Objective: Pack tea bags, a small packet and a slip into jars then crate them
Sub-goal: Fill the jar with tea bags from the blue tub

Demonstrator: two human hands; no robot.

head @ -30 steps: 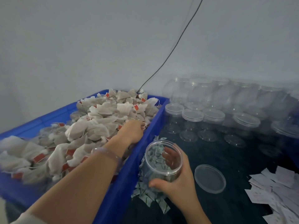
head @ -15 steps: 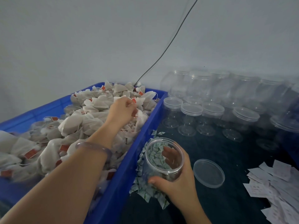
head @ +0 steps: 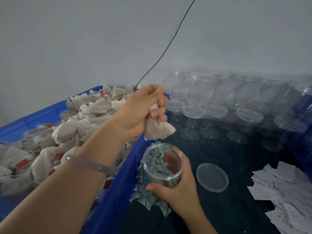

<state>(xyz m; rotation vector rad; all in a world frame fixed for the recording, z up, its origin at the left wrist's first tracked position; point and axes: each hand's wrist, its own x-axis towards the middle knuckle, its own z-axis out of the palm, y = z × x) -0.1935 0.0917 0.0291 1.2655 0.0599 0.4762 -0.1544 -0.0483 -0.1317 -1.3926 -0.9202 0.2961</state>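
The left hand grips a tea bag in curled fingers, holding it above the open jar. The right hand wraps around that jar, which stands on the dark table just beside the blue bin of tea bags, with a loose lid near the jar's other side.

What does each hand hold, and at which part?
Left hand grips tea bags by their tops; right hand holds the open jar around its side.
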